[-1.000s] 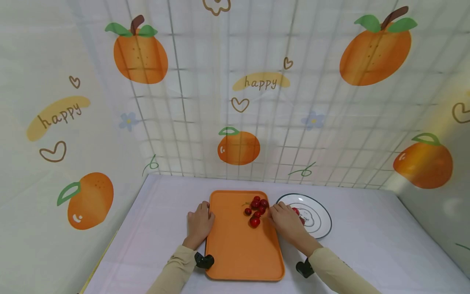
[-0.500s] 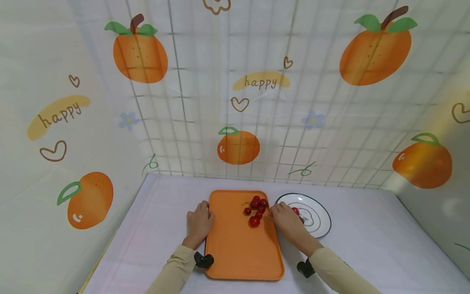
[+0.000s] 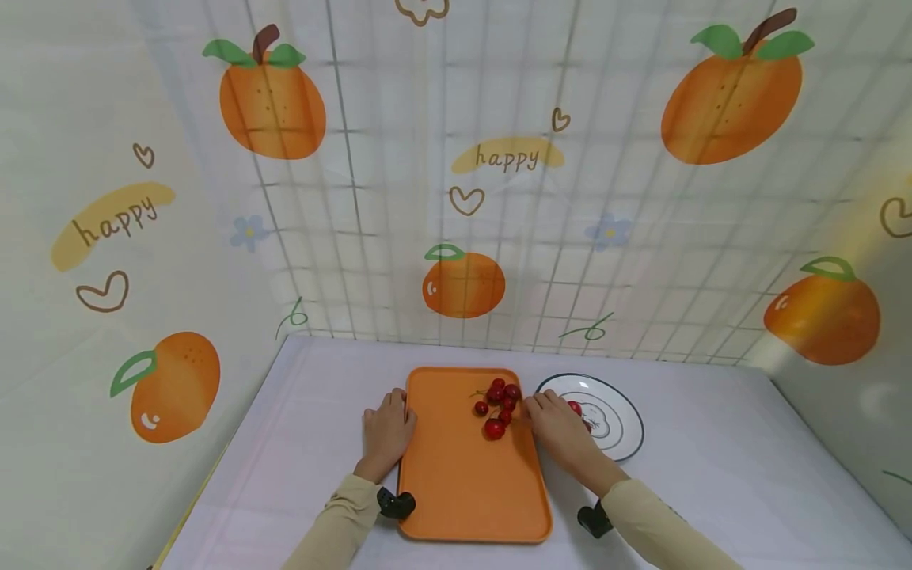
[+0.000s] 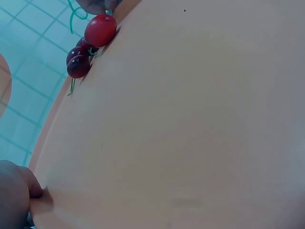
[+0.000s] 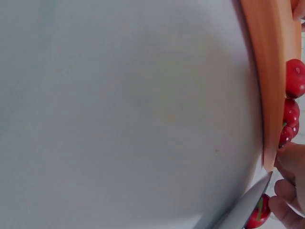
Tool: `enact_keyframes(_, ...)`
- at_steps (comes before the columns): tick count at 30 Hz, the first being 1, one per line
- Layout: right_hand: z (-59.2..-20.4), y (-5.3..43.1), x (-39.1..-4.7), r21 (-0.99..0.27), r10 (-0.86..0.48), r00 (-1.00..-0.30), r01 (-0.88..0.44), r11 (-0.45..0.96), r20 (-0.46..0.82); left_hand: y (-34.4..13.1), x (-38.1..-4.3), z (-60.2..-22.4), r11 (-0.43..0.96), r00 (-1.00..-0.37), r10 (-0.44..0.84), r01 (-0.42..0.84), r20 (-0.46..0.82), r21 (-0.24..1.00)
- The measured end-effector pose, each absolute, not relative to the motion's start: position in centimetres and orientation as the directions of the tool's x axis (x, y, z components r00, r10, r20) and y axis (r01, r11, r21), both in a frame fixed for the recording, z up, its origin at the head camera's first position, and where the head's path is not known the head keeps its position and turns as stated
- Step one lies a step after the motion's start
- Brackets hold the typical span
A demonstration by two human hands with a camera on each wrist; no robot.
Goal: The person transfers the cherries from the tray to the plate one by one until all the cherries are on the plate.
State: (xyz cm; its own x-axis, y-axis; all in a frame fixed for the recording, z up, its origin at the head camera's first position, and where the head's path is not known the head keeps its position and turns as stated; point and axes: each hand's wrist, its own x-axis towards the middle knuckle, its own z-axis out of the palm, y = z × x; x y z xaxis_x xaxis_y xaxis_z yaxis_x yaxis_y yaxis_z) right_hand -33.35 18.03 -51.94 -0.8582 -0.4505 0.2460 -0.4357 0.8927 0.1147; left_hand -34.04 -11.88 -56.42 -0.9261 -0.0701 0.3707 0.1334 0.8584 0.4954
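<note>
An orange tray (image 3: 470, 491) lies lengthwise on the table, a loose cluster of red cherries (image 3: 494, 428) at its far right. At the tray's left side, my left hand (image 3: 388, 431) grips the rim, with the thumb (image 4: 35, 186) over the edge in the left wrist view. Opposite it, my right hand (image 3: 559, 427) holds the right rim close beside the cherries. The right wrist view shows that hand's fingers (image 5: 286, 191) curled on the outer side of the rim. Its forearm side overlaps a white plate (image 3: 623, 416) and partly hides the cherries (image 3: 574, 408) on it.
The white-covered table (image 3: 712, 467) reaches to a fruit-printed curtain (image 3: 385, 261) at the back and sides. Black wrist-camera mounts (image 3: 396, 504) sit by both cuffs, the left one over the tray's near left edge. The plate stands right beside the tray.
One small cherry in the cluster has shifted slightly to the right. Both hands, the tray and the plate stay where they were.
</note>
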Motion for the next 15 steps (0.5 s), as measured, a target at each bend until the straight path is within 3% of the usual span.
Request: enact_keyframes(15, -51.78, 18.29, -33.0, 0.078, -0.441, -0.843, -0.44, 0.895, 0.307, -11.8, -33.85, -56.22, 0.858, -0.931, -0.069, 0.127, 0.357, 0.498)
